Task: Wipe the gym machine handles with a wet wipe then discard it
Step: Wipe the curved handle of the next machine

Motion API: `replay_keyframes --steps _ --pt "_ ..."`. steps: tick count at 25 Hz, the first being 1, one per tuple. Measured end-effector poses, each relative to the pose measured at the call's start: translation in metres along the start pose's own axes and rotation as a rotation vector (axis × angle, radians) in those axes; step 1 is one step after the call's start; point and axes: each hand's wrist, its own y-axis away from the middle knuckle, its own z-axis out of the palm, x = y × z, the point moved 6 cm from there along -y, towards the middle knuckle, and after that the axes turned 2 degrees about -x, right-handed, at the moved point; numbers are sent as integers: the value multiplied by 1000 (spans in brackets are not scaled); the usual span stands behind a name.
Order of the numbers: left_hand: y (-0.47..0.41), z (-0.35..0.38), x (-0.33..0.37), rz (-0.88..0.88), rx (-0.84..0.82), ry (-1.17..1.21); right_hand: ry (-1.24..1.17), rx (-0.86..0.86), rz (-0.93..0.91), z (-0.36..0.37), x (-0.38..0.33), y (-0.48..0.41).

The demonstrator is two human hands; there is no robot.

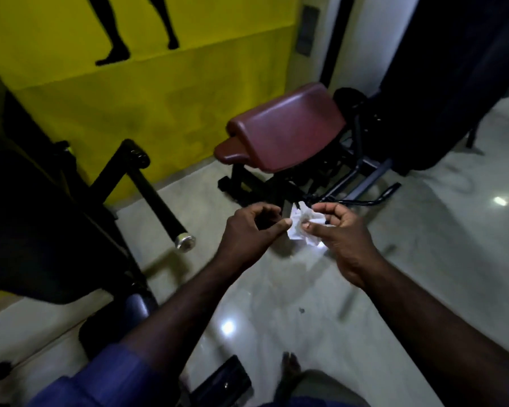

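A crumpled white wet wipe (pixel 301 227) hangs in the air between my two hands, above the floor. My right hand (pixel 340 239) pinches its right side between thumb and fingers. My left hand (pixel 252 230) has its fingers curled and its thumb tip touches the wipe's left edge. A black machine handle bar (pixel 156 201) with a silver end cap (pixel 185 242) slants down at the left, about a hand's width left of my left hand. Both hands are apart from that bar.
A maroon padded seat (pixel 285 127) on a black frame stands just beyond my hands against the yellow wall (pixel 159 92). A black padded bench (pixel 33 218) fills the left side. A glossy pale floor (pixel 423 230) spreads to the right. A phone (pixel 224 383) lies near my feet.
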Motion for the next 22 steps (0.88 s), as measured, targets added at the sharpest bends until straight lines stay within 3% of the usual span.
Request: replay_keyframes --steps 6,12,15,19,22 --pt "-14 119 51 95 -320 63 -52 152 14 -114 -18 27" --pt "-35 242 54 -7 -525 63 -44 332 75 -224 22 28" --pt "-50 280 43 -193 -510 178 -168 382 158 -267 42 19" --pt "-66 296 28 -448 -475 378 -613 425 249 -282 67 0" --pt "-94 302 10 -564 -492 491 -661 451 342 -274 81 -28"
